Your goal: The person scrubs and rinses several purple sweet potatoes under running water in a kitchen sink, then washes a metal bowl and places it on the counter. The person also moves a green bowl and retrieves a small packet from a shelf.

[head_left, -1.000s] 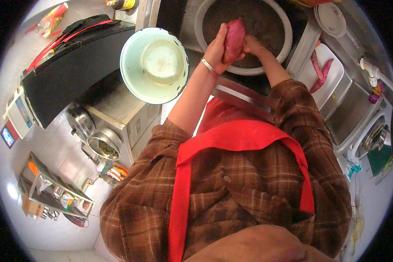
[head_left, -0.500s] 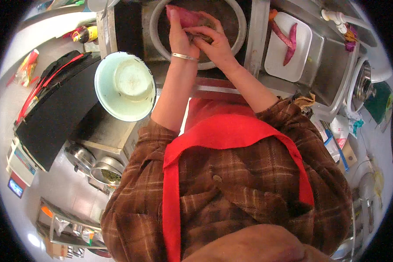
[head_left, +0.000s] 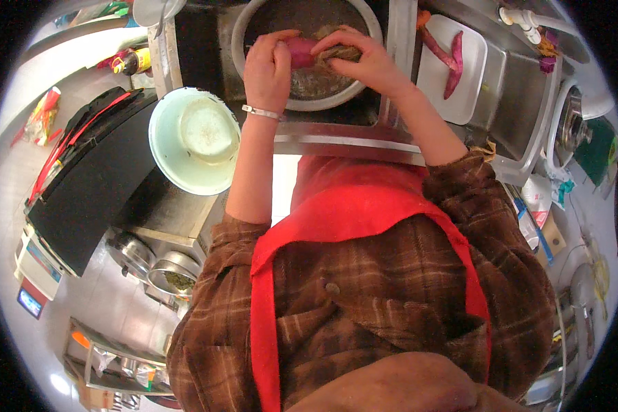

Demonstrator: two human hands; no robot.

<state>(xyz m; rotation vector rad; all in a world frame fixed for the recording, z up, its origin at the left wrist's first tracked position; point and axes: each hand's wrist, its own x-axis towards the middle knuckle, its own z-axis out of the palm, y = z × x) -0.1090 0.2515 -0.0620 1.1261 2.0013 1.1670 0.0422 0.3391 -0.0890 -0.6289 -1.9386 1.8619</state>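
A reddish-purple sweet potato [head_left: 299, 52] lies across the round basin [head_left: 238, 48], held above the dark, murky water in it. My left hand [head_left: 264, 72] is wrapped round its left end. My right hand [head_left: 369, 62] is closed on a brownish, fibrous scrubber-like wad [head_left: 338, 55], pressed against the sweet potato's right end. Part of the sweet potato is hidden under my fingers. To the right, slim sweet potatoes [head_left: 454, 65] lie in a white rectangular tray [head_left: 468, 103].
The basin stands in the left sink bay [head_left: 213, 51]; the tray sits in the right sink bay [head_left: 511, 103]. A pale green enamel bowl [head_left: 196, 141] rests left of my left forearm. Beyond it is a black panel [head_left: 96, 185]. Metal pots [head_left: 175, 275] stand lower left.
The sweet potato has come down and to the right, turning more level. My hands have moved apart, the right one now at its right end with the wad showing more.
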